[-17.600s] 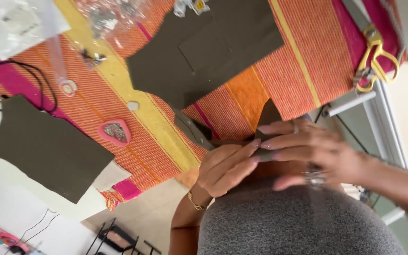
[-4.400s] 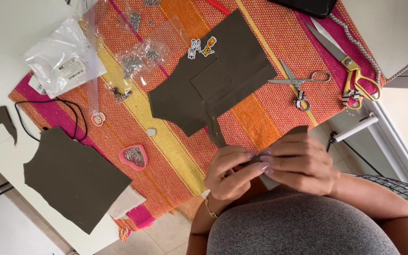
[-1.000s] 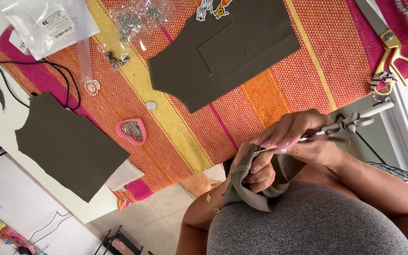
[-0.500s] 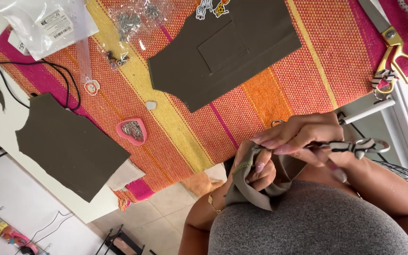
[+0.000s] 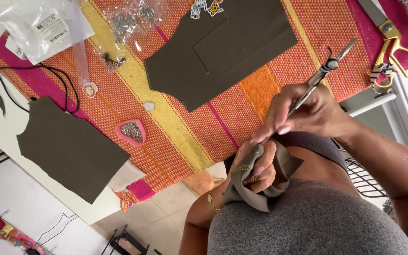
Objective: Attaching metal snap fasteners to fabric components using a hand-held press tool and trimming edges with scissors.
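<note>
My left hand, a thin bracelet at its wrist, is bunched around a small piece of olive-brown fabric held just below the table edge, over my grey top. My right hand grips a slim pair of metal scissors with a black-and-white striped handle, held like a pencil. The tips point down into the fabric at my left fingers; the handle end sticks up over the woven mat.
An orange, yellow and pink woven mat covers the table. On it lie a large olive fabric panel with a pocket, another olive panel, a pink heart-shaped pin dish, yellow-handled shears, plastic bags and a black cord.
My right hand has swung the striped scissors from lying nearly level to pointing steeply up. The folded fabric has stayed bunched in my left hand.
</note>
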